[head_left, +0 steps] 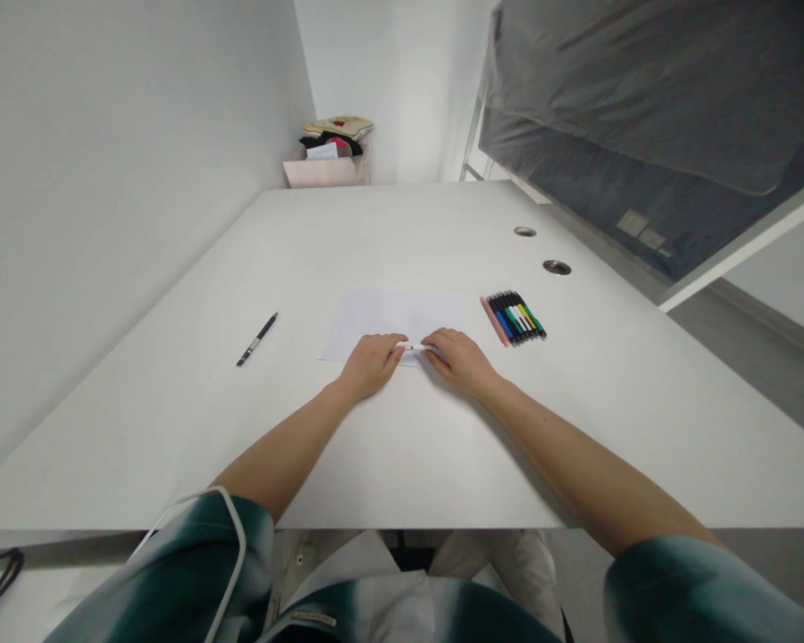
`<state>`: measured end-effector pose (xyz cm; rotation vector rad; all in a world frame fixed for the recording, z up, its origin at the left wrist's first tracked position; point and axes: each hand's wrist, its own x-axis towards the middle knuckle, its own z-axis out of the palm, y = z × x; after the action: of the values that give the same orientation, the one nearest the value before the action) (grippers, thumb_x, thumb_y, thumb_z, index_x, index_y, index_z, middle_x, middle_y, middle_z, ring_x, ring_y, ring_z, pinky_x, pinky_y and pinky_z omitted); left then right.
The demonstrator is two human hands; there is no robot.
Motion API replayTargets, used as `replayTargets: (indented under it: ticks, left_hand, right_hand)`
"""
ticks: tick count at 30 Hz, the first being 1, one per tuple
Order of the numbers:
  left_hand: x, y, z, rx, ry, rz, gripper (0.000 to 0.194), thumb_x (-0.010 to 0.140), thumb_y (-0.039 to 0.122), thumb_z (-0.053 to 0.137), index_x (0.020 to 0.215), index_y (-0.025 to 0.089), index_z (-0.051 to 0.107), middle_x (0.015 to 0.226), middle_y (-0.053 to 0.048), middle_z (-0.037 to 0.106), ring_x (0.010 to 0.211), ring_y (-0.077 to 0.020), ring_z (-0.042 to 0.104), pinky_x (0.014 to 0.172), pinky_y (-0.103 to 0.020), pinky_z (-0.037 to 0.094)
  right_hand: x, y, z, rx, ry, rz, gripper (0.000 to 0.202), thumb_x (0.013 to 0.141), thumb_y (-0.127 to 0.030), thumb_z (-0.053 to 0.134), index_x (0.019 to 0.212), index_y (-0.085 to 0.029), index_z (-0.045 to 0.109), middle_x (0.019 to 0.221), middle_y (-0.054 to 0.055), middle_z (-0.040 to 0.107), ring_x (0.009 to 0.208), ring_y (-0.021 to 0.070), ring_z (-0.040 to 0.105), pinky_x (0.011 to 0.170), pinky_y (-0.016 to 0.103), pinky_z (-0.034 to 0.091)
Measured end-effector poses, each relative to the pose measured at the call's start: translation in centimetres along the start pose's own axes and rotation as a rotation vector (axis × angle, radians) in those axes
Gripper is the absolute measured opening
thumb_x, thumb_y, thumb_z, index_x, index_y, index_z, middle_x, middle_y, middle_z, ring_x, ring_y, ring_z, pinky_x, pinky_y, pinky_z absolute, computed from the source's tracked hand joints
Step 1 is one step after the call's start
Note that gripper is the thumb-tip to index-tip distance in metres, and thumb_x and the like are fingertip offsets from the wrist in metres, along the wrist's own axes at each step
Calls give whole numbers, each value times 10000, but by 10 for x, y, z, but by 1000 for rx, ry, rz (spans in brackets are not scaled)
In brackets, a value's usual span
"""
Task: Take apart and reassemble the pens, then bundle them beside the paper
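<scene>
Both of my hands meet over the near edge of a white paper sheet [395, 313] on the table. Between them lies a thin white pen [414, 347], held level. My left hand [373, 362] pinches its left end, and my right hand [460, 359] pinches its right end. Off to the left, a black pen [257, 339] rests slanted on the tabletop. A row of several pens [515, 318] with black, blue, green, white and yellow parts lies right of the paper, with a pink one at its left side.
The white table [389, 446] has two round metal grommets [556, 267] [524, 231] at the back right. A pale pink box [320, 173] with cloth items stands beyond the far edge. Grey fabric [643, 107] hangs at upper right, and a wall borders the left.
</scene>
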<state>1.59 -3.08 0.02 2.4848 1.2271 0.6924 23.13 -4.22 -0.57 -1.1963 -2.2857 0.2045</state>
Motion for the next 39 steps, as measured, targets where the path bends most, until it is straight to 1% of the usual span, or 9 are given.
replayTargets:
  ticks: [3,6,11,14,19,25,27,32,39]
  left_hand:
    - [1,-1,1,2,-18,26,342,972,288,336,1108,174,628,1024,-92,701,936,-227,619,895,-391,410]
    - [2,-2,0,46,-26,17,360,985,299,294,1019,183,633,916,-75,694,871,-213,623,853,-373,426]
    - [0,1,-1,57,-6,10,258,942,354,436,1059,180,585,817,-51,658,813,-216,609,834,-373,441]
    - [-1,1,-1,47,-12,33,243,940,325,443,1074,177,582,812,-49,653,811,-214,605,834,-375,440]
    - [1,-2,0,65,0,54,292,964,314,395,961,150,637,872,-87,667,862,-221,600,817,-368,429]
    - [3,-1,-1,107,-61,19,415,989,324,339,743,164,632,722,-63,660,753,-193,608,780,-342,422]
    - [3,-1,-2,77,-68,10,405,991,315,336,774,170,646,743,-59,682,754,-188,624,781,-331,430]
    - [2,-1,0,35,-8,-28,293,983,290,359,1044,189,628,919,-52,717,826,-193,647,832,-330,450]
    - [1,-4,1,19,12,-47,235,960,318,417,1001,189,609,765,-31,672,731,-190,623,808,-349,468]
  right_hand:
    - [-1,-1,0,-7,-13,40,222,904,-252,483,1049,-182,636,959,114,673,873,239,590,779,370,434]
    - [-1,-2,0,11,-28,60,208,896,-239,491,1047,-173,618,934,103,667,832,215,584,750,340,434]
    - [-1,-6,-2,23,10,22,254,915,-275,481,1080,-138,616,939,121,661,883,239,576,785,363,450]
    - [0,-5,-3,-4,23,-23,284,944,-290,442,1074,-143,647,935,125,665,894,249,564,820,385,446]
    - [0,-2,-1,-36,24,-47,240,929,-286,486,1005,-156,672,961,125,672,894,246,559,821,383,434]
    - [-1,-2,0,-29,-24,-4,187,909,-256,525,1030,-169,638,974,105,686,909,233,596,796,356,419]
    - [-1,-2,0,-21,-40,18,184,906,-242,524,1041,-173,629,973,101,687,886,222,603,789,345,425]
    - [-2,-6,1,2,-55,52,207,898,-222,514,1070,-156,610,954,105,675,823,202,601,738,318,444]
    - [-2,-6,0,-13,-10,-32,260,945,-265,450,1077,-163,650,958,118,666,881,224,602,783,347,466]
